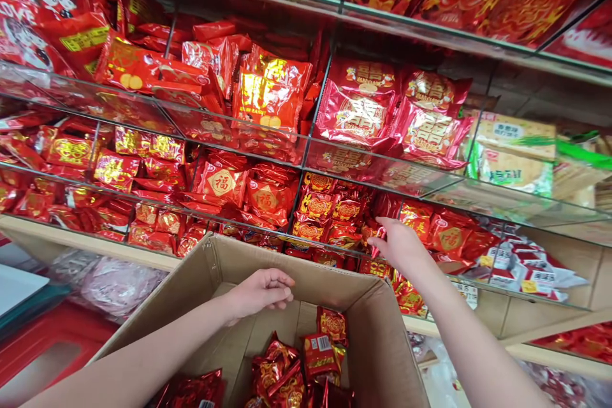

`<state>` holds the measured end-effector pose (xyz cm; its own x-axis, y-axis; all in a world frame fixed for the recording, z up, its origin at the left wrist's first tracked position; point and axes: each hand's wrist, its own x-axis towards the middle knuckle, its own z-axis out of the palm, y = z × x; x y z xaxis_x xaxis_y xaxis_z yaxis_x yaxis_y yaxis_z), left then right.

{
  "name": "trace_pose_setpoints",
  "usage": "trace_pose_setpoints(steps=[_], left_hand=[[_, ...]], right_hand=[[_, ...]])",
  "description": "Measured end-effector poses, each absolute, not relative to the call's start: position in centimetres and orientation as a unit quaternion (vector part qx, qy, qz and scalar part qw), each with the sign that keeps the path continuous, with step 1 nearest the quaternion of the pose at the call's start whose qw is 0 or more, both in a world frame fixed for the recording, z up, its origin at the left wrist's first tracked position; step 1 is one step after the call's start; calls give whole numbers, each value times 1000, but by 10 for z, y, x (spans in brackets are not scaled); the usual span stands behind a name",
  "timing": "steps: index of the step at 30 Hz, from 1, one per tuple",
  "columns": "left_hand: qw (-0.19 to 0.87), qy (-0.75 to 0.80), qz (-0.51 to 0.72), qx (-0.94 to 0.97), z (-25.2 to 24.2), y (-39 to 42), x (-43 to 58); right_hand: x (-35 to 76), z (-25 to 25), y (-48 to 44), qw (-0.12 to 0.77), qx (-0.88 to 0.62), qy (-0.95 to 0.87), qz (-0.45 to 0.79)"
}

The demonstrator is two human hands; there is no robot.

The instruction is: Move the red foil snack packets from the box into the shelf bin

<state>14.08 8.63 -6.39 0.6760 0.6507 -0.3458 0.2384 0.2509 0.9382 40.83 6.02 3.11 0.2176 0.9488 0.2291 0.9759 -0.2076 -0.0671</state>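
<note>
A cardboard box [382,344] stands open in front of me, with several shiny red snack packets [280,370] at its bottom. Above the inside of the box is my left hand [262,293], its fingers loosely curled in and nothing visible in them. My right hand [394,243] reaches past the box's far right corner to the lower shelf. Between its thumb and fingers is a small red packet [375,243], partly covered by the hand. Next to it, small red packets with gold hearts [315,207] are stacked in a shelf compartment.
Clear dividers and a clear front lip [268,134] split the shelves into compartments of red packets. Green-and-white cracker packs [514,153] are at the right, white-and-red packets [530,268] below them. A red plastic stool-like object [52,357] and a clear bag [119,284] are at lower left.
</note>
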Motion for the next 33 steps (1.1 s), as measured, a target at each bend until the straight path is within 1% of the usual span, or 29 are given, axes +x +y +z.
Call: trace_pose_setpoints(steps=[5,10,13,17,23,28,33], left_hand=[[696,375,137,597,-70,85,141],[695,370,130,603,-72,86,140],[691,374,124,606,-73,86,140],[686,382,115,609,-76,87,140],[686,376,106,614,-78,88,140],[677,380,103,622,-79,87,140],[668,379,97,633,-81,87,141]], right_hand=[[405,27,68,74,-772,-624,-94],[407,37,62,-26,-724,-683,-87],[402,42,61,-67,-720,-679,-125],[397,40,62,-79,-726,-663,-168],[409,41,60,-99,-709,-688,-122],[404,33,51,-88,-721,-664,-178],[405,26,50,-115,-707,-686,-123]])
